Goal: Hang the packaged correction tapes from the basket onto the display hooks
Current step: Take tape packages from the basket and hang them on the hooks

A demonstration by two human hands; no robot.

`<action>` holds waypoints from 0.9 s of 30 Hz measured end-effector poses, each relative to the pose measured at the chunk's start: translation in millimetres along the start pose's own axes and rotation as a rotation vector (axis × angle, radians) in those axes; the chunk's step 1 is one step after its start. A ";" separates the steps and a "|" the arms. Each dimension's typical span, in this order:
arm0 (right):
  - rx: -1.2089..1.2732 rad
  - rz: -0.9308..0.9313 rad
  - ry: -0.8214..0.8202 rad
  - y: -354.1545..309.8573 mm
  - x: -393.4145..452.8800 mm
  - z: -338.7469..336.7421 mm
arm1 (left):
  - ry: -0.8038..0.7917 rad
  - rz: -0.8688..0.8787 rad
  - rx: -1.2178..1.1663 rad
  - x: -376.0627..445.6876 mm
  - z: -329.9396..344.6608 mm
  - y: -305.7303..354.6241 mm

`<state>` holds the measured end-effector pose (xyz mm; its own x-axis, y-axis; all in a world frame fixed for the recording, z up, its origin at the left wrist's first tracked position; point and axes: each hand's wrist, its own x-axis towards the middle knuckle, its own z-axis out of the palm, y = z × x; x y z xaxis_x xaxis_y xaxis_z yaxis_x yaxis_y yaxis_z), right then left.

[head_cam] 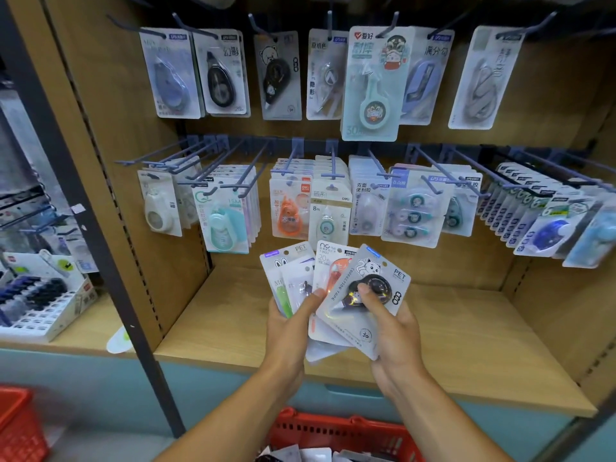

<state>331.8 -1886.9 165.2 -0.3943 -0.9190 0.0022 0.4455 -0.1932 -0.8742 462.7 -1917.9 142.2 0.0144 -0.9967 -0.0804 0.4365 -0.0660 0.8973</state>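
Both hands hold a fan of several packaged correction tapes above the wooden shelf. My left hand (pixel 289 323) grips the left packs, among them a rabbit-print pack (pixel 283 271) and an orange tape pack (pixel 331 266). My right hand (pixel 391 331) pinches the front pack with a black tape and a cat drawing (pixel 370 288), thumb on its blister. Below, the red basket (pixel 336 428) holds more packs. Display hooks (pixel 333 161) carry hanging tapes in two rows; the far-left hooks (pixel 156 155) in the lower row are partly bare.
A wooden shelf board (pixel 466 328) lies under the hooks, with wooden side walls. A dark metal upright (pixel 100 228) divides this bay from the left one, where a white tray of pens (pixel 40 301) stands. A second red basket (pixel 16 425) sits at the lower left.
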 end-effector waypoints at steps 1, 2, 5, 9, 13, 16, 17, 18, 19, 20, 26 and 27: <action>-0.041 -0.030 0.002 -2.2 1.2 -2.7 | 0.019 0.022 0.016 0.2 -0.7 2.0; -0.089 -0.058 -0.006 -5.1 1.0 -5.1 | 0.043 0.049 0.039 0.2 -1.6 3.1; -0.256 -0.130 -0.052 -5.7 1.6 -12.1 | 0.072 0.139 0.121 -3.9 -2.1 4.1; -0.418 -0.123 -0.123 4.0 2.3 -12.9 | 0.079 0.222 0.220 -12.3 1.0 4.7; -0.570 -0.193 -0.196 11.2 -6.5 -8.8 | 0.082 0.279 0.286 -20.3 4.4 5.7; -0.634 -0.272 -0.226 10.9 -16.6 -4.9 | 0.070 0.350 0.349 -23.3 4.1 6.8; -0.644 -0.316 -0.196 10.2 -18.0 -5.2 | 0.059 0.367 0.359 -25.1 4.6 9.0; -0.656 -0.359 -0.158 8.2 -19.6 -5.7 | 0.041 0.382 0.370 -27.5 4.9 12.0; -0.668 -0.398 -0.120 6.5 -20.8 -7.0 | 0.019 0.398 0.381 -29.9 5.0 14.7; -0.680 -0.438 -0.088 4.1 -21.9 -8.5 | -0.001 0.414 0.388 -32.0 5.4 17.8; -0.669 -0.622 -0.017 -21.7 -26.6 -6.0 | -0.069 0.522 0.425 -37.9 13.0 42.0; -0.656 -0.638 -0.019 -27.6 -27.7 -4.9 | -0.084 0.530 0.428 -38.2 15.6 46.2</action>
<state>326.4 -1854.4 186.8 -0.3926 -0.7116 0.5827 -0.4009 -0.4378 -0.8048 468.2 -1883.7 193.6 0.0506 -0.8990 0.4349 -0.0039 0.4353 0.9003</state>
